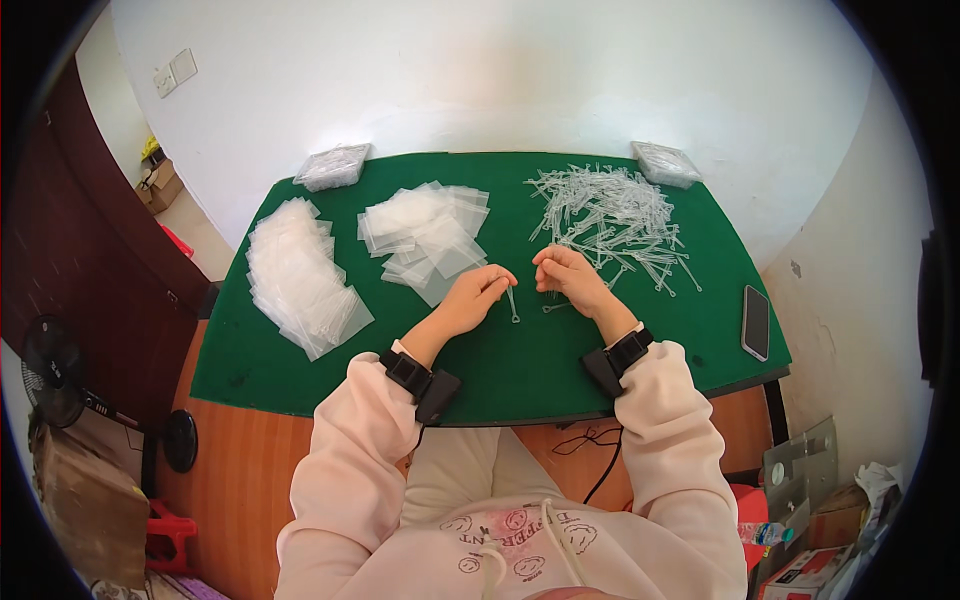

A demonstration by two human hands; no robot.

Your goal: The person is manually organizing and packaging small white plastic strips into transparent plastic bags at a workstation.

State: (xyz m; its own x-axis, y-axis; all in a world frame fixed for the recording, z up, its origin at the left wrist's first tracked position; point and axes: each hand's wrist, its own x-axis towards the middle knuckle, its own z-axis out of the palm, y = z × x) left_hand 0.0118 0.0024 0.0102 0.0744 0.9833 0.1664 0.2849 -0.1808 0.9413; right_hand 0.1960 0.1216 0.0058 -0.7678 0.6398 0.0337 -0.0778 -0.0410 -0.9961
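My left hand (477, 298) is closed in a pinch near the middle of the green table, and a small clear plastic stick with a looped end (514, 306) hangs from its fingertips. Just right of it, my right hand (572, 277) has its fingers curled in; what they hold, if anything, is hidden. Another clear stick (552, 309) shows just under that hand. Beyond my right hand spreads a loose heap of clear plastic sticks (610, 215). Left of centre lies a pile of clear flat plastic bags (425, 228). A longer overlapping row of filled-looking clear bags (295, 275) lies farther left.
A green-covered table (450, 375) stands against a white wall. Clear packs rest at its back left (333, 167) and back right (666, 164) corners. A phone (756, 323) lies near the right edge. A black fan (53, 370) is at the far left, and cartons (805, 575) are at the lower right.
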